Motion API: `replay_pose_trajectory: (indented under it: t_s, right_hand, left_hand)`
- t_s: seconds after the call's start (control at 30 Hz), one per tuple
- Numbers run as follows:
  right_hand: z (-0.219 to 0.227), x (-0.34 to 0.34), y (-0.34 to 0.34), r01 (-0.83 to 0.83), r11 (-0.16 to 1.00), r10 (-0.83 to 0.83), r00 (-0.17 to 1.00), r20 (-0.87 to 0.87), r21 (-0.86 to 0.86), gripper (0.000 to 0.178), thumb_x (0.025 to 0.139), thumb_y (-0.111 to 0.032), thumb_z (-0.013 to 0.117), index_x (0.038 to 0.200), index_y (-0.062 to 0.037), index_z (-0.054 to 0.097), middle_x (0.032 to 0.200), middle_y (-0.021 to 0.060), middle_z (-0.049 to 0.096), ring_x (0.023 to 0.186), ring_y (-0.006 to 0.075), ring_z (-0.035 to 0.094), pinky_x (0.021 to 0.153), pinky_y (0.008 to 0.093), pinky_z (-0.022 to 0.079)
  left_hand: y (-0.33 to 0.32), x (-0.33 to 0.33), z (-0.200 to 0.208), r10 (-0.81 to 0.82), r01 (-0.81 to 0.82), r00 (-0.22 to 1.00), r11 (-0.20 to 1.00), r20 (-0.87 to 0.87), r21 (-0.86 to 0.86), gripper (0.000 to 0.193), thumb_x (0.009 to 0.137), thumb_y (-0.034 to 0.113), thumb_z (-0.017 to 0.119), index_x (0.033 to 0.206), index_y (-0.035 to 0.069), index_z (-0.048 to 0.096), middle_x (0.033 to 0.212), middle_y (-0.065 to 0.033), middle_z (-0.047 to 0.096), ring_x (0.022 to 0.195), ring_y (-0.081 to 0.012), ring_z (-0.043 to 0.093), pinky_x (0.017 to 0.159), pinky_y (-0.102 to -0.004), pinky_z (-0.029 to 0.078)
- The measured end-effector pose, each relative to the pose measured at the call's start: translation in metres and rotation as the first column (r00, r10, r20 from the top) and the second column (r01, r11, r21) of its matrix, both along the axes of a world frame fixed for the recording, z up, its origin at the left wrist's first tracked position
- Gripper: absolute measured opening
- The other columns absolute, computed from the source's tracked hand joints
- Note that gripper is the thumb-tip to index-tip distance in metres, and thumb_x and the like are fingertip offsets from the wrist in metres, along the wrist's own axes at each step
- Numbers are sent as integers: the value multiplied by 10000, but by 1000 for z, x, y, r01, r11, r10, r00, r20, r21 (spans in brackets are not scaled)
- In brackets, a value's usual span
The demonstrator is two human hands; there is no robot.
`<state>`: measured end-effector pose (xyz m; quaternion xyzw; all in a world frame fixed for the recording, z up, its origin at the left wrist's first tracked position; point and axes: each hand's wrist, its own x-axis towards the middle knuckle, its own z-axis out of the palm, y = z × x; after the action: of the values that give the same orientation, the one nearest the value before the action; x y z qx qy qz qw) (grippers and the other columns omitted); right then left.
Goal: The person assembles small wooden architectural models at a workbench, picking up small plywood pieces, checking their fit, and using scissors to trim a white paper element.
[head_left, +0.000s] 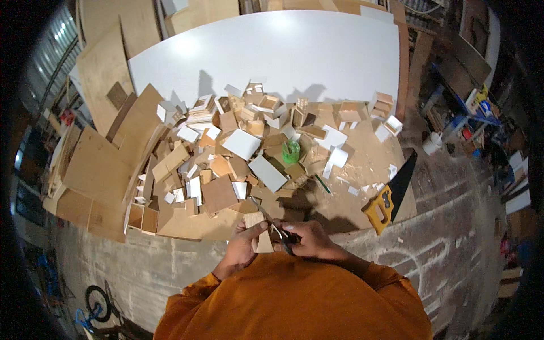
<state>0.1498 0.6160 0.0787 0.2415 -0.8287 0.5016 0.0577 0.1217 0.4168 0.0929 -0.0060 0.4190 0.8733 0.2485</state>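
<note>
In my left hand [241, 247] is a small pale wooden block or board piece [263, 243], held upright between thumb and fingers close to my body. My right hand [313, 240] is closed around the dark handles of what look like scissors [277, 231]. Their metal part lies right beside the block; I cannot tell whether it touches. Just beyond my hands, a brown square board [220, 194] and a grey-white rectangular board [268, 173] rest among many wood offcuts. A green jar [290, 152] stands amid the pile.
A handsaw [378, 211] with a yellow-and-black handle lies at the worktable's [198, 225] right edge. Small box models [381, 105] stand toward the back right, before a large white panel [266, 51]. Cardboard-coloured panels [96, 164] lean at the left. A green pencil-like stick [323, 183] lies right of the pile.
</note>
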Motion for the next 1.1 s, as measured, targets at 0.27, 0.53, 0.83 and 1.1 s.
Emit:
replay_pose_trajectory:
  t_s: [0.27,0.53,0.83,1.1]
  right_hand:
    - [29,17,-1,178,983,-175,981,86,-35,368,756,-98,765,1075,7,615,854,167,668,689,196,646,647,304,509]
    - [48,22,12,-28,999,17,970,241,43,570,681,-351,818,1090,-5,623,904,180,655,783,322,657,681,361,500]
    - [52,5,24,-84,963,74,996,46,256,512,653,-201,766,1108,-22,617,915,173,652,807,354,641,712,404,504]
    - [38,-1,40,-96,969,59,985,164,227,468,672,-193,786,1089,-40,639,966,157,673,854,349,654,736,391,523]
  left_hand:
    - [-21,-23,14,-329,208,895,905,-302,-370,257,901,108,626,1136,23,565,968,-32,669,858,-92,606,752,-234,470]
    - [-29,-33,34,-375,235,851,898,-368,-371,314,819,33,695,1096,8,549,955,-34,641,883,-98,600,747,-242,499]
    - [-26,-41,17,-579,364,723,782,-376,-505,274,735,3,713,996,0,627,906,-63,655,816,-124,619,724,-261,493]
    - [-13,-31,12,-584,392,744,775,-324,-496,329,787,-37,621,1109,-14,557,995,-100,649,814,-147,629,725,-296,539]
